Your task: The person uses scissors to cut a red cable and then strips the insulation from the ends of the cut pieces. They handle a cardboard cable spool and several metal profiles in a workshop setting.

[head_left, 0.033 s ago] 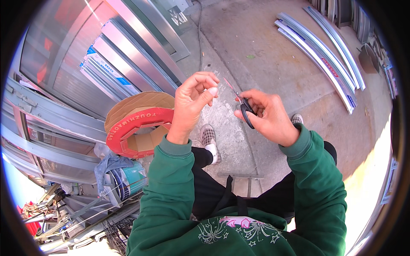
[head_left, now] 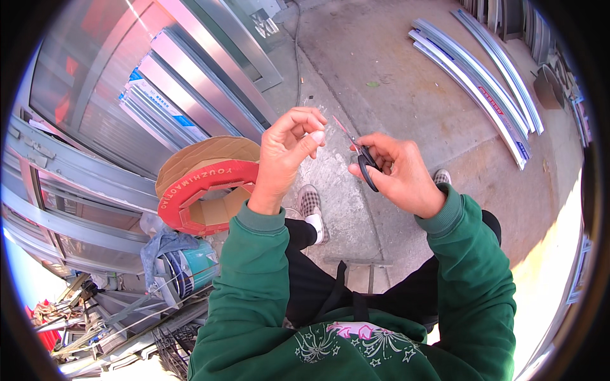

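Note:
My right hand (head_left: 401,171) is closed round the black handles of a pair of scissors (head_left: 366,166). Their narrow blades point up and to the left, toward my other hand, with a reddish tint near the tip. Raised beside them, my left hand (head_left: 289,149) has its fingers curled in and the thumb drawn up to them in a pinch. Whatever lies between those fingertips, if anything, is too small to make out. A gap separates the blades from my left fingers.
Left of my left forearm is a red-faced cardboard reel (head_left: 184,190), near a teal bucket (head_left: 198,270) with a grey cloth (head_left: 162,247). Metal profiles (head_left: 190,82) lean at the upper left. More strips (head_left: 473,89) lie on the concrete floor at the right. Scrap (head_left: 114,324) is piled lower left.

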Available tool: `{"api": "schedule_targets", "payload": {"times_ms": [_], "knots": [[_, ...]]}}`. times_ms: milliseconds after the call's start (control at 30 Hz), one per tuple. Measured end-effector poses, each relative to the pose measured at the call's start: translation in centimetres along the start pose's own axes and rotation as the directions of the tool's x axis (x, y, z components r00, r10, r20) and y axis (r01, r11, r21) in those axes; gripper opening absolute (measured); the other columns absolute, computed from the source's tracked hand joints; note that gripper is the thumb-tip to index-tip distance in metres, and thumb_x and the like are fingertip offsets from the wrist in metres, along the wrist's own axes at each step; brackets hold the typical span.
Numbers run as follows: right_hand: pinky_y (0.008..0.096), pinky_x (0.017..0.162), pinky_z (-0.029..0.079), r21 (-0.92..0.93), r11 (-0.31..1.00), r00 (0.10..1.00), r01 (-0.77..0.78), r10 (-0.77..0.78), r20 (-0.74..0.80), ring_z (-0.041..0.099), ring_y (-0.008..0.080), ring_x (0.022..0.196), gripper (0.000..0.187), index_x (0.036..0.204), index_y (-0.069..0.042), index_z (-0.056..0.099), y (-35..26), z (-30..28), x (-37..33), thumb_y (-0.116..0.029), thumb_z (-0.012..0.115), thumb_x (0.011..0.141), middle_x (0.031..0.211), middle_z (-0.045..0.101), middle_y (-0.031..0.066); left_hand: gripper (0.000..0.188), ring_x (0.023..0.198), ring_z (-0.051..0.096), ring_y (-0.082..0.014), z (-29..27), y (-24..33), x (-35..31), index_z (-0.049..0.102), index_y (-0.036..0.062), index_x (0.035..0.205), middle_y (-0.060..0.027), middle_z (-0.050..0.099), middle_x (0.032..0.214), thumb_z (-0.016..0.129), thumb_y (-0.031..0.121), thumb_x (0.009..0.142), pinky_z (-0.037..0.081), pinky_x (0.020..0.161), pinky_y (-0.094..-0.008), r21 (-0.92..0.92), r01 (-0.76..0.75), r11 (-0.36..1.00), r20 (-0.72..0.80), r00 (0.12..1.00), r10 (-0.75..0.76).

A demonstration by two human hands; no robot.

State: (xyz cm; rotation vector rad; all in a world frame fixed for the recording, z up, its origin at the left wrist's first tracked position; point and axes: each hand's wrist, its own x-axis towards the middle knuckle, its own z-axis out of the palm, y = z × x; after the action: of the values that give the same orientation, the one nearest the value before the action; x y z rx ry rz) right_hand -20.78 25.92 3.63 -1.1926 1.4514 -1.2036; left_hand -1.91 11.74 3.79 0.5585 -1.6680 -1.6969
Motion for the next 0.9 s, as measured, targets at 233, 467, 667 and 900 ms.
{"api": "schedule_targets", "payload": {"times_ms": [233, 467, 667, 900], "knots": [[0.0227, 0.057, 0.037, -0.059, 0.993, 0.995, 0.098, -0.099, -0.010, 0.047, 0.0017, 0.067, 0.031, 0.112, 0.004, 0.067, -0.27, 0.19, -0.28, -0.010, 0.082, 0.089, 0.075, 0.054, -0.0031, 0.012, 0.085, 0.062, -0.0104, 0.28, -0.09, 0.01, 0.064, 0.0047, 0.103, -0.0095, 0.063, 0.118, 0.072, 0.012, 0.098, 0.049, 0.068, -0.0247, -0.042, 0.000, 0.999, -0.013, 1.000, 0.000], [0.0340, 0.055, 0.048, -0.293, 0.906, 0.941, 0.306, -0.335, -0.055, 0.062, 0.0210, 0.056, 0.029, 0.106, -0.003, 0.069, -0.36, 0.53, -0.33, -0.017, 0.082, 0.083, 0.067, 0.064, 0.0080, 0.014, 0.086, 0.061, -0.0087, 0.16, -0.29, 0.00, 0.064, 0.0032, 0.103, -0.0087, 0.063, 0.118, 0.074, 0.010, 0.096, 0.050, 0.068, -0.0233, -0.011, -0.011, 1.000, 0.016, 1.000, 0.011], [0.0311, 0.058, 0.051, -0.403, 0.854, 0.926, 0.328, -0.375, -0.041, 0.061, 0.0173, 0.060, 0.035, 0.112, -0.002, 0.069, -0.01, 0.62, -0.52, -0.011, 0.082, 0.081, 0.075, 0.064, 0.0067, 0.017, 0.094, 0.061, -0.0083, 0.14, -0.54, 0.15, 0.065, 0.0031, 0.104, -0.0062, 0.062, 0.118, 0.078, 0.003, 0.094, 0.053, 0.073, -0.0230, -0.004, -0.038, 0.999, 0.053, 0.998, 0.039], [0.0312, 0.057, 0.051, -0.479, 0.796, 0.894, 0.369, -0.445, -0.051, 0.062, 0.0180, 0.060, 0.036, 0.112, -0.003, 0.069, 0.12, 0.68, -0.46, -0.013, 0.084, 0.081, 0.076, 0.065, 0.0069, 0.019, 0.092, 0.060, -0.0075, 0.14, -0.73, 0.09, 0.065, 0.0033, 0.106, -0.0073, 0.062, 0.120, 0.079, 0.007, 0.093, 0.050, 0.068, -0.0206, 0.039, -0.073, 0.997, 0.046, 0.996, 0.071]]}}
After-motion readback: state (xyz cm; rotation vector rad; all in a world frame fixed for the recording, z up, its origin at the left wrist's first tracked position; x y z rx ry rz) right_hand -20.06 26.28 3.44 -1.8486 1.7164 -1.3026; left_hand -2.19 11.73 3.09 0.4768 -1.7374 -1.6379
